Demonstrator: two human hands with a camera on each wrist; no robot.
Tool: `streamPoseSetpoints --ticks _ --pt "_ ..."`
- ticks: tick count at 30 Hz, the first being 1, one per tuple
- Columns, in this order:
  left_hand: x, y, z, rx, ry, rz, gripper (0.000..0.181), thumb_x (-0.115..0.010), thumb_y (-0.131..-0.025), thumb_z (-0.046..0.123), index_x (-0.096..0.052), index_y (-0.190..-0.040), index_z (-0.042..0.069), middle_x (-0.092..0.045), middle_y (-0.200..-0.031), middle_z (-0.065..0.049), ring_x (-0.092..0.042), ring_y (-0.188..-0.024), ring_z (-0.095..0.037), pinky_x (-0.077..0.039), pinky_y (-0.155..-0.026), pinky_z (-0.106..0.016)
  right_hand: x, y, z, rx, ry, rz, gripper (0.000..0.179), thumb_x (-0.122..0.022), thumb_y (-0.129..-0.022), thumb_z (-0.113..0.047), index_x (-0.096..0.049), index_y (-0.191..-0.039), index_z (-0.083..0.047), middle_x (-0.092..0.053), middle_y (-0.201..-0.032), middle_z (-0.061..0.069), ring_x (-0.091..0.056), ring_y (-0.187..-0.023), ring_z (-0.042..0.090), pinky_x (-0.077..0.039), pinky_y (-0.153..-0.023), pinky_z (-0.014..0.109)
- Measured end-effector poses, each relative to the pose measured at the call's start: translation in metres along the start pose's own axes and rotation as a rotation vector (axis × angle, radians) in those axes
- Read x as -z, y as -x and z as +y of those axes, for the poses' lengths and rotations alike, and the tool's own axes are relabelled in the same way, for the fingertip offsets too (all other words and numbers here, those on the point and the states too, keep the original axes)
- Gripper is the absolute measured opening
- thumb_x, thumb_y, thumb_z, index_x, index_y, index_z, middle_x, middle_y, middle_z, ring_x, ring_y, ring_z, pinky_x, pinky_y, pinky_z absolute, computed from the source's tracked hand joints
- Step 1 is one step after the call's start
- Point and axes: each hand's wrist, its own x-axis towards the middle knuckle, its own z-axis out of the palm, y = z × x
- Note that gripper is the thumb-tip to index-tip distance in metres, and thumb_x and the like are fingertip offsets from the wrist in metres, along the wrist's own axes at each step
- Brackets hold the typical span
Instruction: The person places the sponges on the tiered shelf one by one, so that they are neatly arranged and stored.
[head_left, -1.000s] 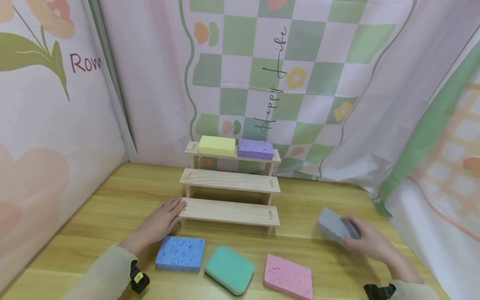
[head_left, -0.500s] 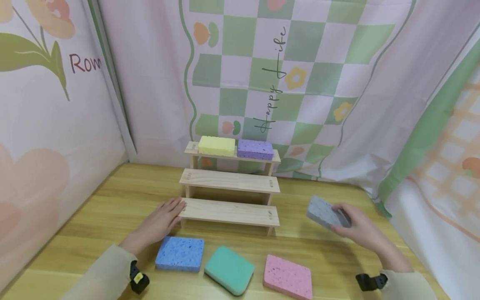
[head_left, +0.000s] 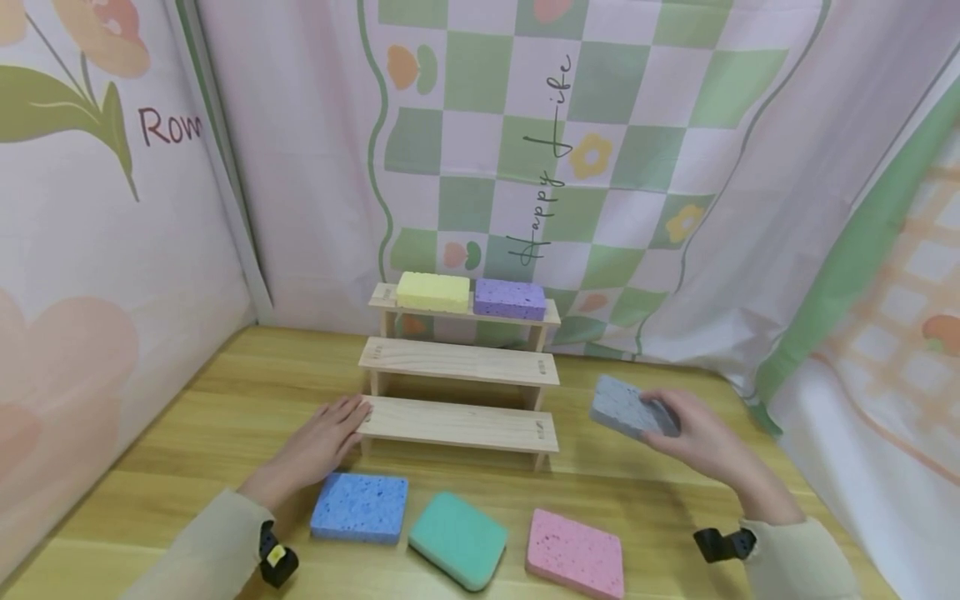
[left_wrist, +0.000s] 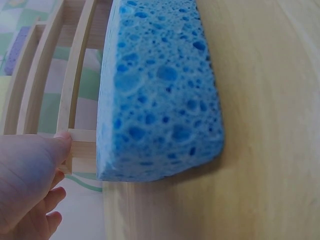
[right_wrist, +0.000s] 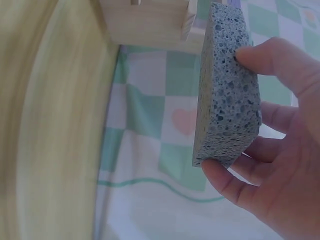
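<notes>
In the head view my right hand [head_left: 697, 437] holds a grey sponge [head_left: 626, 407] by its right end, raised over the table to the right of a three-step wooden stand [head_left: 457, 423]. The right wrist view shows the thumb on one face of that sponge and fingers at its other side and lower corner. My left hand [head_left: 322, 442] grips the left end of the stand's lowest step, with the thumb at the step's edge in the left wrist view. Side by side on the top step are a yellow sponge [head_left: 433, 292] and a purple sponge [head_left: 510, 299].
A blue sponge [head_left: 360, 507] lies just in front of the left hand. To its right are a green sponge [head_left: 459, 540] and a pink sponge [head_left: 575, 553], all on the wooden table [head_left: 247, 383]. A printed curtain [head_left: 307, 208] hangs behind the stand.
My right hand has carried the grey sponge leftward and a little farther back, nearer the stand. The left hand keeps its place on the lowest step.
</notes>
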Motion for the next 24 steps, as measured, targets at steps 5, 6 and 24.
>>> streamPoseSetpoints --ticks 5,6,24 --pt "0.000 -0.001 0.001 0.025 -0.014 -0.023 0.046 -0.046 -0.098 0.018 -0.038 -0.136 -0.007 -0.034 -0.139 -0.027 -0.030 -0.127 -0.044 -0.024 -0.102 -0.055 0.000 -0.010 -0.011 0.019 -0.006 -0.014 0.044 -0.073 -0.079 -0.015 -0.056 -0.115 0.003 -0.055 -0.114 0.023 -0.051 -0.100 0.036 -0.042 -0.078 0.050" --pt "0.000 -0.001 0.001 0.028 -0.020 -0.031 0.046 -0.047 -0.097 0.017 -0.038 -0.136 -0.007 -0.034 -0.139 -0.027 -0.030 -0.127 -0.043 -0.024 -0.103 -0.055 0.000 -0.012 -0.013 0.022 -0.006 -0.017 0.044 -0.072 -0.079 -0.015 -0.056 -0.115 0.002 -0.055 -0.114 0.023 -0.050 -0.100 0.037 -0.042 -0.079 0.051" --pt "0.000 -0.002 0.001 0.036 -0.038 -0.053 0.046 -0.048 -0.097 0.015 -0.037 -0.137 -0.006 -0.033 -0.140 -0.026 -0.029 -0.128 -0.042 -0.024 -0.103 -0.054 -0.013 -0.052 -0.042 0.133 0.009 -0.043 0.042 -0.070 -0.079 -0.013 -0.055 -0.115 0.001 -0.053 -0.120 0.020 -0.046 -0.107 0.036 -0.039 -0.087 0.053"
